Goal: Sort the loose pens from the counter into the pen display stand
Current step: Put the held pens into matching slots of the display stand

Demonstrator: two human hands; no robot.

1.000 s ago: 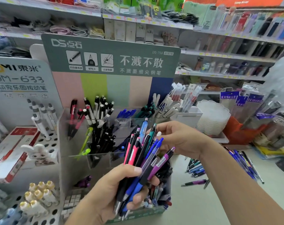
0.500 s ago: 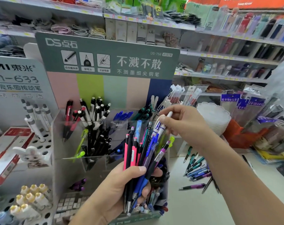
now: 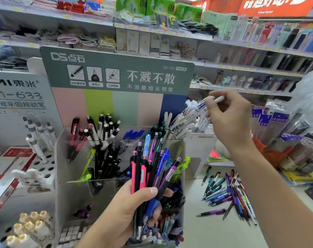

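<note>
My left hand (image 3: 127, 212) grips a mixed bundle of pens (image 3: 152, 169), pink, black, blue and purple, upright in front of the clear pen display stand (image 3: 66, 194). My right hand (image 3: 229, 119) pinches a white pen with a blue band (image 3: 202, 104), tilted above the white pens (image 3: 179, 126) in the stand's back right compartment. More loose pens (image 3: 229, 192) lie scattered on the counter to the right.
A grey sign board (image 3: 116, 72) rises behind the stand. A marker display with round holes (image 3: 37, 163) stands at the left. A white box (image 3: 200, 142) and packaged goods (image 3: 295, 149) crowd the right. Store shelves (image 3: 223, 65) fill the background.
My right hand drew a white pen out of the bundle and lifted it up and right, above the back right compartment. My left hand stays around the bundle.
</note>
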